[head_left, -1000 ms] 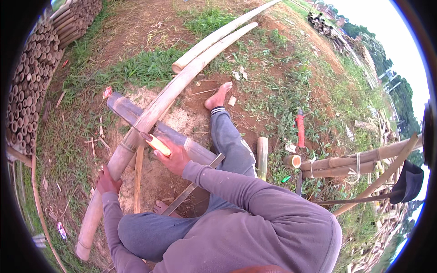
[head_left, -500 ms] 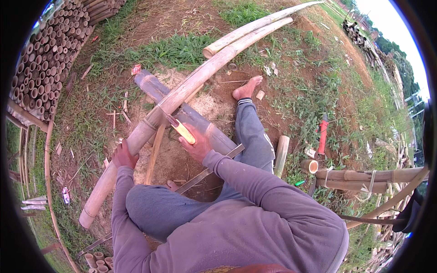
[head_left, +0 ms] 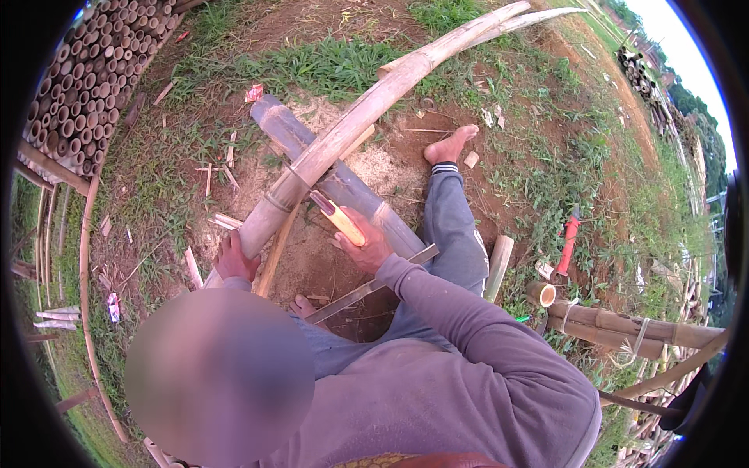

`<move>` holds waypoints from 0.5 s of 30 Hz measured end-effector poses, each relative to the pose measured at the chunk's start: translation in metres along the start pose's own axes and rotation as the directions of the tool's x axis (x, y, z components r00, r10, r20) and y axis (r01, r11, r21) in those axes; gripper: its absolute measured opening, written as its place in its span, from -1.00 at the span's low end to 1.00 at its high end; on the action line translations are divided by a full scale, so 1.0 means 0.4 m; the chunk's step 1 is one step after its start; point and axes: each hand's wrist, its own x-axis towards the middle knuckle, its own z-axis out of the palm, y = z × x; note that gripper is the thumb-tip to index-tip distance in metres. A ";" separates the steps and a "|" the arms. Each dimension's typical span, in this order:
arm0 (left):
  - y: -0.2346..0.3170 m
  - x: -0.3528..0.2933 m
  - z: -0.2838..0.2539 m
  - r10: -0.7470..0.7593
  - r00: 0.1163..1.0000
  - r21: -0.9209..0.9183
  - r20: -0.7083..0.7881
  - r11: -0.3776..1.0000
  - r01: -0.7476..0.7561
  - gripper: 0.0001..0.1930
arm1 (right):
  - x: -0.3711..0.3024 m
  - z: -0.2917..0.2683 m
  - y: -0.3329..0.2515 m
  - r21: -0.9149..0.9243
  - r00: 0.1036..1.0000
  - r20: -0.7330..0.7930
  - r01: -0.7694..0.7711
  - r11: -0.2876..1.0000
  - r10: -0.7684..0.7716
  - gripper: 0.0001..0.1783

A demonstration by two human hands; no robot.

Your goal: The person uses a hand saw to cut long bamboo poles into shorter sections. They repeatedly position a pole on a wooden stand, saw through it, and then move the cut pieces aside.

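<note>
A long, pale bamboo pole slants from the far right toward me and crosses a dark, thick bamboo log on the ground. My left hand grips the pole near its close end, fingers curled against its side. In my right hand is a yellow-handled tool, its dark metal end touching or beside the pole near a joint. I cannot make out its blade. Below my right wrist, a long flat strip lies across my legs. A blurred round patch hides my left forearm and the pole's close end.
Sawdust surrounds the log. A thin wooden stick leans under the pole. On the right lie a short bamboo piece, a red-handled tool and tied bamboo poles. Stacked bamboo stands far left.
The view has shifted a little. The pole's far end has risen and now overlaps the other pole behind it. Both hands keep their holds. A blurred patch now covers the lower left.
</note>
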 end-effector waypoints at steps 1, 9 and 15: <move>-0.005 0.000 0.003 -0.002 1.000 -0.007 0.016 1.000 0.003 0.03 | 0.006 0.000 0.000 0.002 1.000 -0.006 0.010 1.000 -0.010 -0.29; 0.011 0.024 -0.065 -0.045 0.989 -0.016 0.138 0.999 0.047 -0.04 | 0.046 0.005 -0.032 0.036 0.997 -0.050 0.058 0.998 -0.056 -0.36; -0.001 0.034 -0.068 -0.067 0.977 -0.066 0.201 0.994 0.082 -0.09 | 0.101 0.003 -0.131 -0.051 0.995 -0.060 0.081 0.995 -0.084 -0.45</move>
